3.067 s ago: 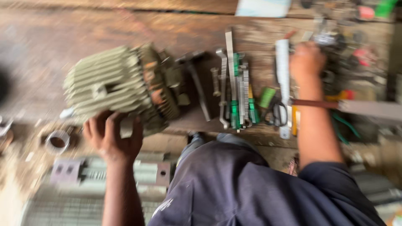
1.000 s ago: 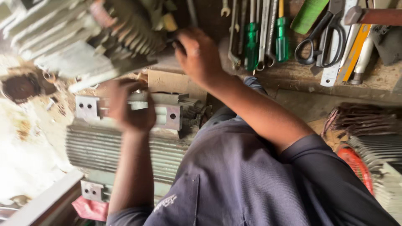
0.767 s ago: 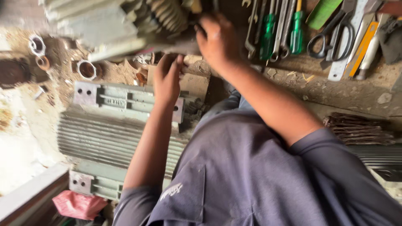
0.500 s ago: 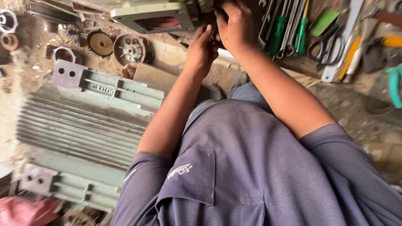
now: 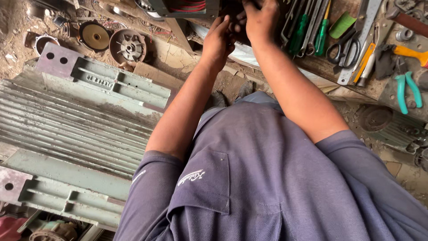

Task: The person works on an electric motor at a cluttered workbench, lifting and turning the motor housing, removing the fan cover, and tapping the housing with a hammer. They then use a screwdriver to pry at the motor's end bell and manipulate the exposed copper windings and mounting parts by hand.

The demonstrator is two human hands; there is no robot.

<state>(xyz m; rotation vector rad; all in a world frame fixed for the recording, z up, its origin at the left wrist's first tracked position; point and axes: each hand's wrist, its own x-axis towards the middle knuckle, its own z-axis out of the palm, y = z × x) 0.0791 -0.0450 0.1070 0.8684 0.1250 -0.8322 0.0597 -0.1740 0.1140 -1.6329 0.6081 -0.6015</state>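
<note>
Both my hands reach to the top edge of the view, at the end of a grey electric motor (image 5: 185, 6) with red windings showing. My right hand (image 5: 263, 20) is curled over a dark part (image 5: 232, 9) at the motor's end, fingers closed on it. My left hand (image 5: 218, 38) is just below and left of it, fingertips pressed to the same dark part; its grip is hidden. Most of the motor is cut off by the frame.
A big ribbed grey motor housing (image 5: 67, 134) lies on the floor at left. Round end caps (image 5: 129, 44) sit on the dirt above it. On the bench at right lie green screwdrivers (image 5: 321, 35), scissors (image 5: 341, 47) and teal pliers (image 5: 408, 87).
The view has tilted down toward my body and the floor. The motor has slid almost out of the top of the picture, and both hands have closed in together on its end.
</note>
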